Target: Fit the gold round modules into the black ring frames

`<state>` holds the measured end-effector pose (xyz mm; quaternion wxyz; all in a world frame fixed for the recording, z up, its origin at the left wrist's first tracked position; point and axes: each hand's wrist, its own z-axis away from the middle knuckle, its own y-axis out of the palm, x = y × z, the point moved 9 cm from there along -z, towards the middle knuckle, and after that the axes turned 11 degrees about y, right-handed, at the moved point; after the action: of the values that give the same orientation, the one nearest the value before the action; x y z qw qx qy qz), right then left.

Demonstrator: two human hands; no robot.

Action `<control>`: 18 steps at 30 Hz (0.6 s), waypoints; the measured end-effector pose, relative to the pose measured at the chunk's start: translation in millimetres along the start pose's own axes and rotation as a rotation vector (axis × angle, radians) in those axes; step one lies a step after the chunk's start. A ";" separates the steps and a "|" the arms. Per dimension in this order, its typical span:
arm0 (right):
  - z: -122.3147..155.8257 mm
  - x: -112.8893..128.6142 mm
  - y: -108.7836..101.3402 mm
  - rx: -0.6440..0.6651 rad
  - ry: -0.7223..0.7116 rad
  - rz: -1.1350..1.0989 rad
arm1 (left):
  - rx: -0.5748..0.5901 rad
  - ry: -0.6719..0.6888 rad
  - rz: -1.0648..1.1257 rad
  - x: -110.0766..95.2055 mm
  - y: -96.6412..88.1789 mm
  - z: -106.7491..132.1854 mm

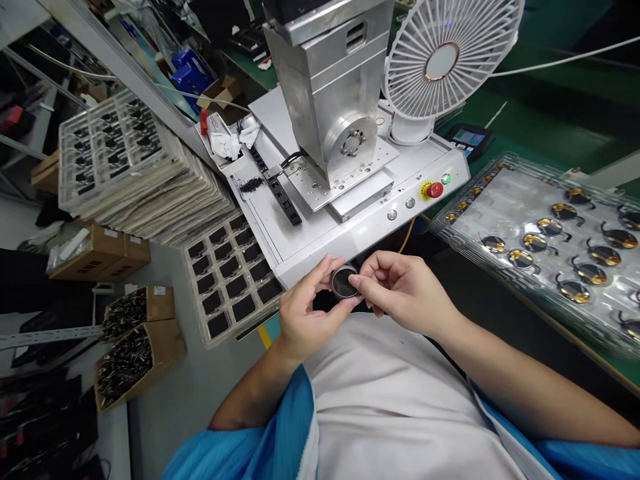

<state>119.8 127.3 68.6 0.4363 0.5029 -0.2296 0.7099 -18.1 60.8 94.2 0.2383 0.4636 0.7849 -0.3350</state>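
Both my hands hold a round metal-rimmed disc with a dark glassy face [345, 281] in front of my chest. My left hand [310, 308] grips its near edge between thumb and fingers. My right hand [403, 287] pinches the opposite side with thumb and forefinger, and its fingertips cover part of the rim. Just beyond my hands is the front edge of a white benchtop press machine [365, 230], with its round buttons and red emergency stop button [434, 190]. The disc's back is hidden.
To the right, a clear plastic tray [505, 213] holds several round parts with gold tops and dark tails. To the left lie a black-celled tray [231, 280], stacked trays [140, 177] and cardboard boxes of black parts [140, 353]. A white fan [445, 57] stands behind the machine.
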 end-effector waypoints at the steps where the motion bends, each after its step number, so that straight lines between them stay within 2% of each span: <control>1: 0.2 0.2 0.3 -0.002 -0.003 0.008 | -0.002 -0.001 -0.008 0.0 -0.7 0.3; 8: -4.2 -5.8 -0.5 -0.068 -0.070 0.075 | -0.008 -0.016 0.010 6.9 -2.3 7.0; 11: -8.2 -19.8 1.8 -0.002 -0.025 -0.015 | 0.029 -0.075 0.048 16.3 7.3 15.6; 13: -8.1 -32.0 -11.7 0.034 0.033 -0.073 | 0.113 -0.072 0.085 19.9 19.2 19.9; 14: -4.6 -35.5 -31.7 -0.021 0.030 -0.079 | 0.162 -0.047 0.086 20.2 24.0 20.9; 15: 3.6 -36.8 -62.4 -0.145 0.003 -0.064 | 0.200 -0.006 0.070 19.7 26.4 20.9; 16: 19.0 -36.7 -102.4 -0.334 -0.038 -0.035 | 0.224 0.042 0.038 19.3 25.7 20.1; 18: 74.9 -37.0 -191.4 -0.813 -0.094 0.058 | 0.221 0.129 -0.050 20.0 15.0 16.8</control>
<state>325.2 154.0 42.3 0.5682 0.3145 -0.5255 0.5496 -12.9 64.8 64.8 0.1264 0.4881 0.7682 -0.3946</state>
